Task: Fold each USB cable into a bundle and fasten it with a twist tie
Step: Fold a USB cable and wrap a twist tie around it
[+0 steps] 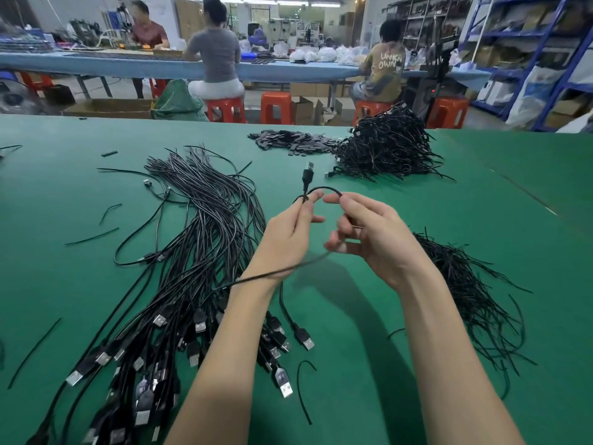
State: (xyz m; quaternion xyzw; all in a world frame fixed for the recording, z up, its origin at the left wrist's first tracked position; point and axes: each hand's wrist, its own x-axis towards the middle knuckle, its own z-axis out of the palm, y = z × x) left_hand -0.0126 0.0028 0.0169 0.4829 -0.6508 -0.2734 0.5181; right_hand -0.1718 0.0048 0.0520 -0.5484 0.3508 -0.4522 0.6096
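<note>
Green table cover [417, 332] — three seated workers beyond, red stools [276, 107], blue shelving [529, 33] right.

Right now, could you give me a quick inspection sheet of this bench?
Surface: green mat, stray tie offcuts on it.
Job's things: one cable looped between both hands, its plug pointing up; loose cables on the left; finished bundles heaped at the back; twist ties on the right.
Clutter: small black pieces beside the bundles.
Grippers: left hand pinches the loop below the plug; right hand grips the cable.
Cables: tail trails over the left wrist.
Surroundings: seated workers, red stools, shelving.
</note>
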